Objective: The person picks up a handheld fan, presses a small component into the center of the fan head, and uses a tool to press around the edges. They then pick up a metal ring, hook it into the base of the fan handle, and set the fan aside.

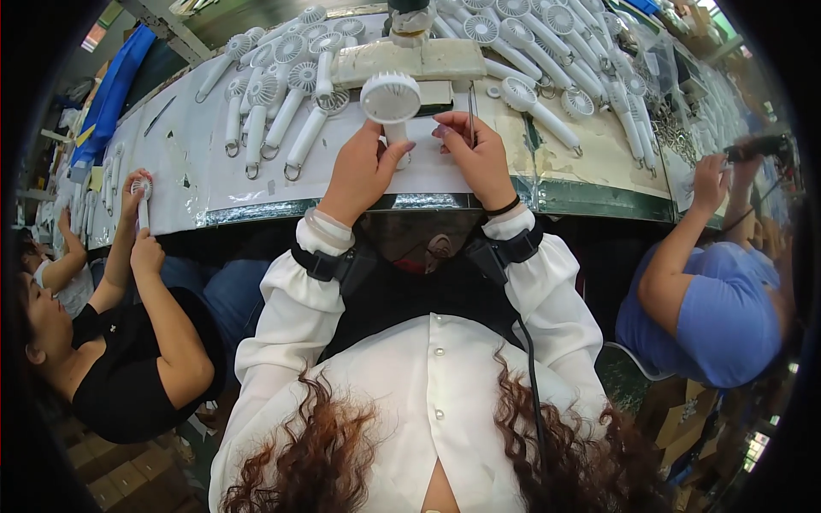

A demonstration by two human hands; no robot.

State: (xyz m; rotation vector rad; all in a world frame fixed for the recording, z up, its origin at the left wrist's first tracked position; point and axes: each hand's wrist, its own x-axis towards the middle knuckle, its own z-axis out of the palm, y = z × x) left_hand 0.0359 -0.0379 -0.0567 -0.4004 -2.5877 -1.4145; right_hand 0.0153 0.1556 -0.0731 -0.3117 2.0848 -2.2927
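My left hand [361,173] is closed around the handle of a white handheld fan [391,99], held upright over the table's front part. The fan's round head shows a smooth pale disc with a toothed rim, and its handle is partly hidden by my fingers. To the right of the fan is my right hand [484,162], its thumb and forefinger drawn close together, apart from the fan. A thin metal rod-like tool [472,96] stands up out of the right hand; its lower end is hidden, and I cannot tell its exact kind.
Directly beyond my hands stands a bench press with a worn cream block [410,63]. Handheld fans lie in heaps at the left [286,81] and right [547,34]. Co-workers sit on both sides: one in black [145,359], one in blue [710,316].
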